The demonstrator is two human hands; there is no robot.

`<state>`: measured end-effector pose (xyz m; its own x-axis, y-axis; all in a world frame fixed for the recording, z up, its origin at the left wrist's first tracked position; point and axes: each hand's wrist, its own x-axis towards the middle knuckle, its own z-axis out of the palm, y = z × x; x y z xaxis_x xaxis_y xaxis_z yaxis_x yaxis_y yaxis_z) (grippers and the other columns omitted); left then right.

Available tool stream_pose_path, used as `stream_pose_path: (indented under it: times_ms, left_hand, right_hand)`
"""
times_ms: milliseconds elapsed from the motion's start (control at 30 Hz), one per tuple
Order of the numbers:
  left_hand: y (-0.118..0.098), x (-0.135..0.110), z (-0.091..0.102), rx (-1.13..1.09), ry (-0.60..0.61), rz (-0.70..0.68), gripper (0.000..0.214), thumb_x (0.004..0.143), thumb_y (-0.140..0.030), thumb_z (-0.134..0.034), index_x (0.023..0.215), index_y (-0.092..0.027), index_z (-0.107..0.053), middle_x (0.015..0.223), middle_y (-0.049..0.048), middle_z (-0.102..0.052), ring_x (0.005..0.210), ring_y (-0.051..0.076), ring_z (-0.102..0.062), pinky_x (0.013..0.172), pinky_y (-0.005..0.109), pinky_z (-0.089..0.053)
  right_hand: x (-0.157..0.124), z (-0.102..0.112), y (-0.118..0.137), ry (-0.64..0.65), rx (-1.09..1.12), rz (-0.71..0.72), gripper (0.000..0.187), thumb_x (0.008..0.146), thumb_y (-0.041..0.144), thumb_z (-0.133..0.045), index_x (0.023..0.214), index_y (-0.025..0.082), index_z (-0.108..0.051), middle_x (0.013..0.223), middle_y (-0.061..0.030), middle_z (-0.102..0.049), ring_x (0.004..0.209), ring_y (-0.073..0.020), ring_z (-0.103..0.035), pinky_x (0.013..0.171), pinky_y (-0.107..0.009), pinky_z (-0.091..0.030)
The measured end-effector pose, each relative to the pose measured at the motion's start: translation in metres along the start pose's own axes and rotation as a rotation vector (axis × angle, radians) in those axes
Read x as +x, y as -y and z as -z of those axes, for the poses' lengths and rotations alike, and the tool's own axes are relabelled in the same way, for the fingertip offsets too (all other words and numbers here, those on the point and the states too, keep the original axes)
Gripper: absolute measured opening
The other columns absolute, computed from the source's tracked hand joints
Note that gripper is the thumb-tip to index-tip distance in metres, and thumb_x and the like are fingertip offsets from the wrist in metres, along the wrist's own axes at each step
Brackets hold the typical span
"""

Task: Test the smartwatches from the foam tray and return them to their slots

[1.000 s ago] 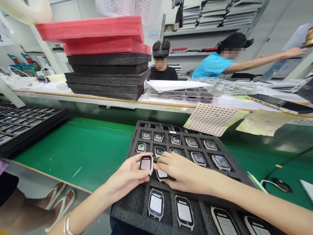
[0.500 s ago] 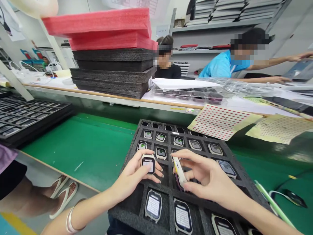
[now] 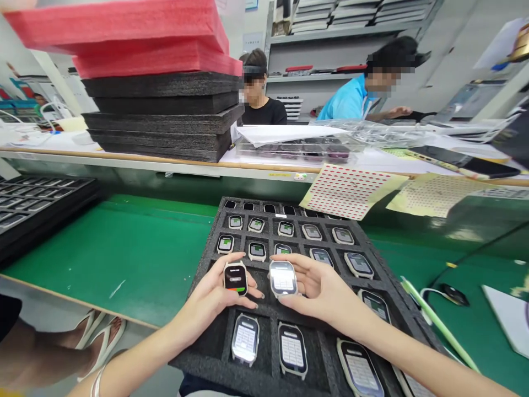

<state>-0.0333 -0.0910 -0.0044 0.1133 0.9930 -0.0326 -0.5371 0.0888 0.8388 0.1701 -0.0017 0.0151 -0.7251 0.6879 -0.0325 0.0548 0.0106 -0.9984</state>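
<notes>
My left hand (image 3: 217,286) holds a smartwatch case without a strap (image 3: 235,278) by its edges. Its screen is dark, with a red and green bar at the bottom. Beside it, my right hand (image 3: 316,281) grips a second smartwatch (image 3: 283,278), its lit keypad screen facing up. Both are held over a black foam tray (image 3: 215,355) divided into square pockets. Several more watches lie in the pockets; in the near row one watch (image 3: 246,339) and its neighbour (image 3: 292,350) also show keypads. My hands cover some middle pockets.
On the left of the green bench (image 3: 136,248) stands another filled black tray (image 3: 45,204). A raised shelf carries stacked black and red foam (image 3: 157,99). Sticker sheets (image 3: 347,190) hang from its edge. A light-green stick (image 3: 438,322) and a cable lie right. Two people sit beyond.
The watch in my right hand has turned from edge-on to screen up and come nearer the left one. The left watch's screen has changed from keypad to dark. The view has shifted right.
</notes>
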Motion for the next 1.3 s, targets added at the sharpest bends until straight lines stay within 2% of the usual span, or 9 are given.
stream_pose_path:
  times_ms: [167,300,467,600,733,867,1067,1200,1300]
  left_hand:
    - [0.006,-0.004,0.004,0.042,0.030,0.025,0.050,0.075,-0.010,-0.057,0.123,-0.020,-0.048,0.098,0.0101,-0.064,0.093,0.025,-0.062,0.080,0.040,-0.050]
    - [0.009,-0.007,0.006,0.064,0.019,0.032,0.045,0.076,-0.010,-0.057,0.120,-0.020,-0.051,0.099,0.0102,-0.063,0.092,0.024,-0.061,0.079,0.037,-0.050]
    - [0.012,-0.011,0.007,0.104,0.007,0.049,0.043,0.079,-0.012,-0.056,0.120,-0.020,-0.051,0.102,0.0109,-0.063,0.094,0.024,-0.059,0.082,0.038,-0.049]
    - [0.013,-0.012,0.009,0.114,0.051,0.039,0.042,0.081,-0.013,-0.054,0.122,-0.021,-0.050,0.106,0.0119,-0.062,0.096,0.025,-0.059,0.083,0.039,-0.049]
    - [0.013,-0.012,0.010,0.110,0.082,0.044,0.044,0.082,-0.011,-0.051,0.124,-0.022,-0.047,0.106,0.0111,-0.061,0.095,0.024,-0.059,0.083,0.039,-0.048]
    - [0.013,-0.012,0.009,0.092,0.079,0.056,0.050,0.081,-0.008,-0.050,0.128,-0.023,-0.042,0.102,0.0096,-0.062,0.094,0.023,-0.060,0.083,0.038,-0.048]
    - [0.013,-0.011,0.008,0.093,0.075,0.058,0.046,0.082,-0.012,-0.053,0.127,-0.022,-0.046,0.102,0.0106,-0.063,0.094,0.023,-0.060,0.083,0.038,-0.049]
    - [0.009,-0.013,0.005,0.144,0.062,0.037,0.038,0.089,-0.019,-0.054,0.125,-0.024,-0.048,0.099,0.0080,-0.063,0.091,0.020,-0.062,0.084,0.035,-0.050]
    - [0.006,-0.013,0.001,0.180,0.036,0.048,0.033,0.091,-0.025,-0.054,0.123,-0.023,-0.049,0.094,0.0067,-0.064,0.086,0.018,-0.063,0.077,0.030,-0.052]
  right_hand:
    - [-0.004,-0.003,0.004,0.047,0.128,-0.066,0.052,0.075,0.022,-0.074,0.118,0.020,-0.043,0.096,-0.0063,-0.063,0.063,-0.0136,-0.065,0.045,-0.019,-0.051]
    - [-0.007,-0.003,0.007,0.107,0.214,-0.007,0.056,0.071,0.019,-0.074,0.119,0.018,-0.045,0.106,-0.0108,-0.063,0.065,-0.0127,-0.063,0.043,-0.017,-0.050]
    - [-0.010,-0.007,0.005,-0.036,0.127,0.039,0.033,0.086,0.032,-0.062,0.113,0.016,-0.051,0.095,-0.0102,-0.068,0.051,-0.0099,-0.061,0.036,-0.014,-0.043]
    - [-0.011,-0.009,0.002,-0.072,0.073,0.030,0.030,0.088,0.037,-0.061,0.107,0.015,-0.054,0.088,-0.0087,-0.070,0.044,-0.0088,-0.059,0.032,-0.012,-0.038]
    - [-0.012,-0.008,0.003,-0.060,0.140,0.037,0.031,0.091,0.037,-0.053,0.113,0.015,-0.054,0.089,-0.0097,-0.070,0.049,-0.0117,-0.063,0.034,-0.015,-0.042]
    - [-0.013,-0.009,0.002,-0.058,0.135,0.048,0.037,0.089,0.034,-0.057,0.121,0.017,-0.051,0.088,-0.0076,-0.069,0.052,-0.0128,-0.064,0.036,-0.016,-0.045]
    - [-0.018,-0.015,0.011,-0.059,0.067,0.056,0.030,0.088,0.032,-0.064,0.112,0.017,-0.056,0.088,-0.0064,-0.068,0.049,-0.0090,-0.061,0.037,-0.014,-0.045]
    - [-0.037,-0.027,0.042,0.133,0.193,0.140,0.051,0.084,0.023,-0.070,0.129,0.026,-0.046,0.108,-0.0088,-0.064,0.073,-0.0146,-0.068,0.059,-0.021,-0.056]
    - [-0.057,-0.035,0.057,0.273,0.233,0.233,0.064,0.085,0.017,-0.069,0.137,0.036,-0.036,0.115,-0.0062,-0.062,0.085,-0.0157,-0.068,0.073,-0.023,-0.056]
